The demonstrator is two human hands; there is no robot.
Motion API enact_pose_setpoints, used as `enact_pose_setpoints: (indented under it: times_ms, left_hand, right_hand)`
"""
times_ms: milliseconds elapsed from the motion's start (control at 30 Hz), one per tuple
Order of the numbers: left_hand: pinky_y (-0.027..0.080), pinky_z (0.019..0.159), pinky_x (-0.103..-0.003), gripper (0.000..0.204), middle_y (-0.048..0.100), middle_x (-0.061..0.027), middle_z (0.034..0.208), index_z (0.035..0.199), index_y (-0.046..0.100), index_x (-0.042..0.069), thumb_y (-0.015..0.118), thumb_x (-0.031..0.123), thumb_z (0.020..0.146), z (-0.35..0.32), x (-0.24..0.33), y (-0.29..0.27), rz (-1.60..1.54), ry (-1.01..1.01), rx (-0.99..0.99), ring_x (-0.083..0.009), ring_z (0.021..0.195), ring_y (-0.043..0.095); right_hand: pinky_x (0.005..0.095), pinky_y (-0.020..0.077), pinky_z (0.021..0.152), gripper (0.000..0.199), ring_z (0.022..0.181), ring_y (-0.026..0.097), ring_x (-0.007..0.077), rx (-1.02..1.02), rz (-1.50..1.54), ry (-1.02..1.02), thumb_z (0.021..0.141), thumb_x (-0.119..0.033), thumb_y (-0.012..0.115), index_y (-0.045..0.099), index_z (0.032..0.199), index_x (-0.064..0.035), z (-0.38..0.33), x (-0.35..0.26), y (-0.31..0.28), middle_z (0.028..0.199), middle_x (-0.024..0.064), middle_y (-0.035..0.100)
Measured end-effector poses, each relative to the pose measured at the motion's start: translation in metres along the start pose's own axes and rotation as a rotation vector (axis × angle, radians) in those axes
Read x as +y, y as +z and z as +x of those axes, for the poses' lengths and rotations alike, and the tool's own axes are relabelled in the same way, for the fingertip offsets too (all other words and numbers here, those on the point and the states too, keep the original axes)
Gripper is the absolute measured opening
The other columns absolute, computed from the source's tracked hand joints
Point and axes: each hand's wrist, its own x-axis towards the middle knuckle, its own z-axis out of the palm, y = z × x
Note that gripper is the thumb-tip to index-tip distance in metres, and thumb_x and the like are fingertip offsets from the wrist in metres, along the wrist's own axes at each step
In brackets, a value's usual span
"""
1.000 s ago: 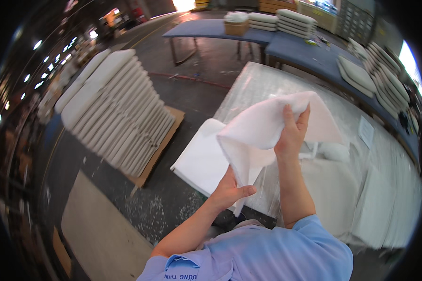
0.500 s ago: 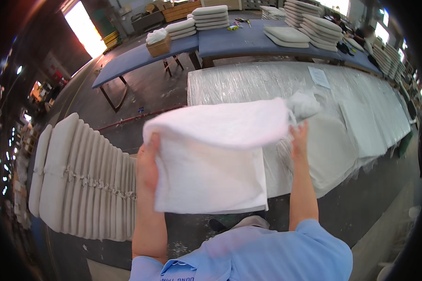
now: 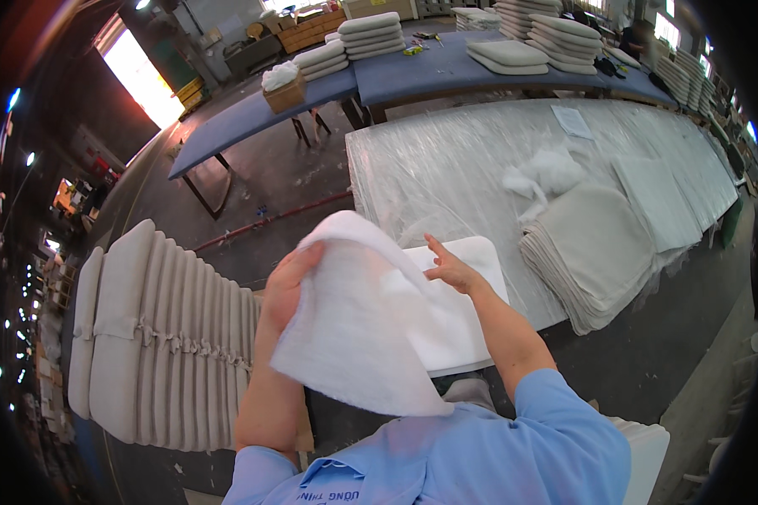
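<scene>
A soft white sheet of batting (image 3: 345,328) hangs folded over in front of me. My left hand (image 3: 288,282) grips its upper left edge, the thumb on the near face. Close to the sheet's right side, my right hand (image 3: 453,269) is open with fingers spread, over a white cushion pad (image 3: 472,324) with rounded corners. Part of that pad is covered by the batting. Beyond my right hand, a stack of greyish-beige fabric covers (image 3: 594,244) lies on a plastic-wrapped surface (image 3: 429,160), beside a loose wad of white fibre (image 3: 547,172).
At my left stands a long row of beige cushions (image 3: 177,337). Blue-topped tables (image 3: 438,67) across the far side carry cushion stacks (image 3: 564,42) and a cardboard box (image 3: 285,91) of white stuffing. A person (image 3: 636,38) is at the far right. White padding (image 3: 648,454) shows at lower right.
My right hand has let go of the batting's right end and moved down and left. The sheet now droops toward me from my left hand, uncovering the pad and fabric stack.
</scene>
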Motion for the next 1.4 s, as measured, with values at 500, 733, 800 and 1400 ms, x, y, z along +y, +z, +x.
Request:
enact_pose_setpoints:
  times_ms: [500, 733, 800, 1400]
  left_hand:
    - [0.058, 0.093, -0.042, 0.038, 0.072, -0.0179, 0.115, 0.125, 0.063, -0.002, 0.055, 0.029, 0.104, 0.045, 0.028, 0.029, -0.270, 0.002, -0.044, -0.0290, 0.101, 0.072]
    - [0.056, 0.097, -0.044, 0.041, 0.070, -0.0198, 0.122, 0.129, 0.061, -0.003, 0.056, 0.028, 0.103, 0.060, 0.032, 0.028, -0.278, 0.081, -0.038, -0.0316, 0.107, 0.071]
    - [0.055, 0.100, -0.046, 0.043, 0.069, -0.0211, 0.124, 0.130, 0.060, -0.003, 0.056, 0.029, 0.103, 0.052, 0.040, 0.023, -0.283, 0.133, 0.087, -0.0334, 0.110, 0.070]
    - [0.056, 0.097, -0.047, 0.048, 0.067, -0.0224, 0.126, 0.136, 0.055, -0.006, 0.048, 0.031, 0.106, 0.071, -0.121, -0.202, -0.314, -0.404, 0.377, -0.0357, 0.109, 0.069]
  right_hand:
    - [0.0404, 0.0299, 0.120, 0.081, 0.148, 0.035, 0.0250, -0.293, 0.106, -0.227, 0.090, -0.016, 0.074, 0.033, 0.159, -0.0070, -0.004, -0.047, -0.050, 0.160, 0.0118, 0.040]
    - [0.0322, 0.0428, 0.107, 0.044, 0.125, 0.056, 0.0185, -0.003, 0.107, -0.202, 0.097, -0.005, 0.061, 0.059, 0.141, -0.0053, 0.032, -0.017, -0.003, 0.136, 0.0074, 0.063]
    - [0.0299, 0.0477, 0.098, 0.034, 0.111, 0.062, 0.0152, 0.122, 0.102, -0.273, 0.097, -0.006, 0.061, 0.065, 0.131, -0.0047, 0.036, -0.007, -0.017, 0.121, 0.0048, 0.070]
    - [0.0442, 0.0539, 0.082, 0.029, 0.097, 0.070, 0.0315, 0.212, -1.274, -0.015, 0.085, -0.031, 0.078, 0.075, 0.105, -0.0106, 0.111, -0.138, -0.135, 0.102, 0.0130, 0.075]
